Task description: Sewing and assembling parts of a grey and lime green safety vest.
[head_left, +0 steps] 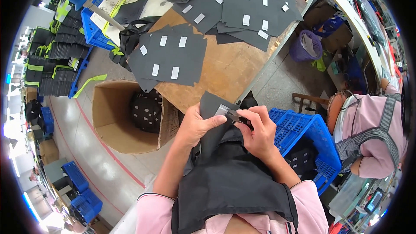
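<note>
My left hand (pixel 193 125) grips a dark grey fabric panel (pixel 210 99) above my lap, its thumb beside a pale rectangular patch (pixel 222 110) on the panel. At the same patch, my right hand (pixel 259 128) is closed around small thread snips (pixel 234 115), whose metal blades lie against the fabric. The fingers partly hide their dark handle. Just beyond my hands, a stack of similar grey panels (pixel 190 56) with pale patches lies on the wooden tabletop (pixel 221 70). A larger overlapping pile of panels (pixel 234 8) spreads farther back.
To the left, an open cardboard box (pixel 108 117) holds dark patched pieces. A blue crate (pixel 318 130) with similar pieces stands at my right. Beyond it sits a co-worker (pixel 368 134) in pink. A purple basket (pixel 299 54) stands on the floor near the table's right edge.
</note>
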